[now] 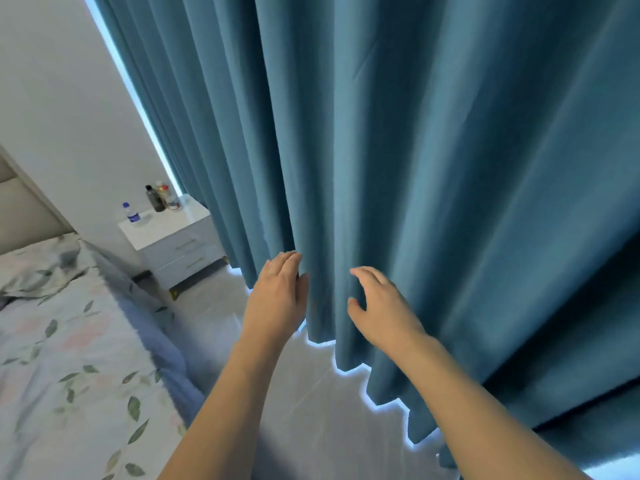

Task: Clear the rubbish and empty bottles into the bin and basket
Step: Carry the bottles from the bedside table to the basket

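Observation:
Both my hands reach out to a blue curtain (415, 168) that hangs to the floor. My left hand (278, 292) lies against a fold with straight fingers, and its fingertips are hidden behind the cloth. My right hand (379, 306) hovers at the fold beside it with loosely bent fingers and holds nothing. Far off to the left, a clear water bottle with a blue cap (131, 213), a dark bottle (154, 199) and a bottle with a red label (168, 197) stand on a white bedside table (166, 230). No bin or basket is in view.
A bed with a leaf-patterned cover (69, 358) fills the lower left, with its padded headboard (20, 209) against the white wall. A strip of grey tiled floor (311, 393) runs between the bed and the curtain. Daylight glows under the curtain's hem.

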The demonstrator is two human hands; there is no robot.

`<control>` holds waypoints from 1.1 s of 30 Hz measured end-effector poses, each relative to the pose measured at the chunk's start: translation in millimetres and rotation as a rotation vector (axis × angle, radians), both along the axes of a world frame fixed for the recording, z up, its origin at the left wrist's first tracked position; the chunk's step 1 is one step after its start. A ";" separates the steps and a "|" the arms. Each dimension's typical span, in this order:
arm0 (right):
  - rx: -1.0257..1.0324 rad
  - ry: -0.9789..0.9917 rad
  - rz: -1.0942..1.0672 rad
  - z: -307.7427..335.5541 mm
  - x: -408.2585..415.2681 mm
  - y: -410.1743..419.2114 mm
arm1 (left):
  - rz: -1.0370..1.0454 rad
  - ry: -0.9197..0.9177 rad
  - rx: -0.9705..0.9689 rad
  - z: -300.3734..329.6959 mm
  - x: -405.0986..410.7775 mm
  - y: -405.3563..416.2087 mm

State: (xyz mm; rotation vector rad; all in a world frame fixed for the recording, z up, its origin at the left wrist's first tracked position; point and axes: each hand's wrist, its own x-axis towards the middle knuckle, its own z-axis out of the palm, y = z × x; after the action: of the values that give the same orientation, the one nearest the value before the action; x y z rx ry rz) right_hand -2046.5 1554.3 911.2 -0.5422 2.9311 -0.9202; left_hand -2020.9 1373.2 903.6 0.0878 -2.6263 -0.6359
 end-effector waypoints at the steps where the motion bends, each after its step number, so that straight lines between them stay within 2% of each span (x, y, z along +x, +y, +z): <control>1: 0.003 -0.001 0.045 0.0 -10.0 -15.6 | 0.044 0.007 0.004 0.3 -2.9 -14.5; 11: 0.013 0.017 0.381 5.7 -101.0 -197.7 | 0.397 0.024 0.001 -1.5 -36.5 -177.1; 25: -0.001 -0.001 0.552 -1.6 -259.7 -379.2 | 0.546 -0.048 -0.003 -10.0 -170.3 -336.0; 33: -0.088 0.002 0.633 25.5 -364.1 -491.0 | 0.642 -0.018 -0.022 22.8 -262.2 -433.6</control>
State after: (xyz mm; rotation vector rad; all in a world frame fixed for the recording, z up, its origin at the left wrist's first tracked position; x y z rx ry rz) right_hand -2410.7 1063.3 936.7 -1.3586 2.4484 -0.9403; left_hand -2283.1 939.6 926.4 0.8860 -2.4091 -0.3739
